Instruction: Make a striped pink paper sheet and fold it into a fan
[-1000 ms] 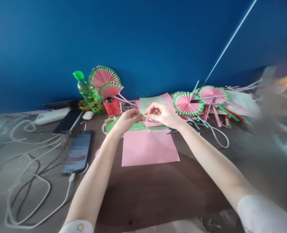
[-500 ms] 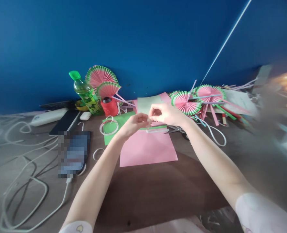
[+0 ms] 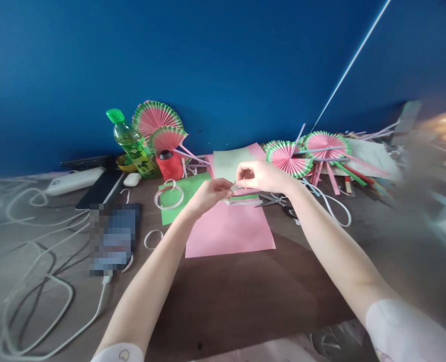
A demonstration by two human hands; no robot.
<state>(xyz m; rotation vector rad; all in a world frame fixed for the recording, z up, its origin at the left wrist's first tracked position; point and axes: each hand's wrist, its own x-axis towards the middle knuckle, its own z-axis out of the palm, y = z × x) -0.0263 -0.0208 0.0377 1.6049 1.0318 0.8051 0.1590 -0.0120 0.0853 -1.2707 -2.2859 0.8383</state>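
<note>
A small pale strip of paper (image 3: 233, 188) sits pinched between the fingertips of both hands, just above the far edge of the pink sheet (image 3: 228, 232) on the worktop (image 3: 253, 296). The left hand (image 3: 208, 195) reaches in from below with its grip closed on the strip's near end; the right hand (image 3: 260, 176) curls over from the right, thumb and forefinger closed on the other end. Both forearms stretch forward, converging. Around them lie one green sheet (image 3: 178, 198), one pair of scissors (image 3: 273, 200), two loose white paper rings (image 3: 168, 197), one red thread spool (image 3: 169, 164), one green-capped bottle (image 3: 130, 143), one phone (image 3: 113, 237), and at least four pink-and-green pleated fans (image 3: 157, 116)
</note>
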